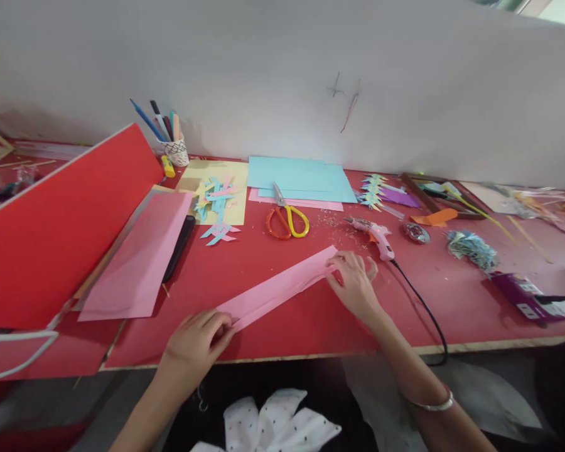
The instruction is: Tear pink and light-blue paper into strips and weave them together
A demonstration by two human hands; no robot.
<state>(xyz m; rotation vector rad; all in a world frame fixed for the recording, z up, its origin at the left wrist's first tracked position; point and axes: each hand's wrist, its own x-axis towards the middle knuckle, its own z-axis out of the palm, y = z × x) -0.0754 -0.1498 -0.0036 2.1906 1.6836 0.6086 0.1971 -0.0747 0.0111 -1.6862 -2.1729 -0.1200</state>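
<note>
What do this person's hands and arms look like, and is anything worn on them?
Both the left hand and right hand are gloveless. No sleeves show on the forearms. The right arm wears a silvery bangle; none shows on the left.

A long, plain pink paper strip (279, 287) lies across a flat red tabletop (311, 336). Far in the middle are rectangular light-blue paper sheets (296, 174). The steel-bladed scissors (281, 201) have one orange-red and one yellow loop handle. Right, a pistol-shaped glue gun (380, 235) is pink plastic. Far left, a cylindrical white cup (176, 152) bears dark criss-cross lines; nearest, white fabric (282, 422) has black dots.
</note>
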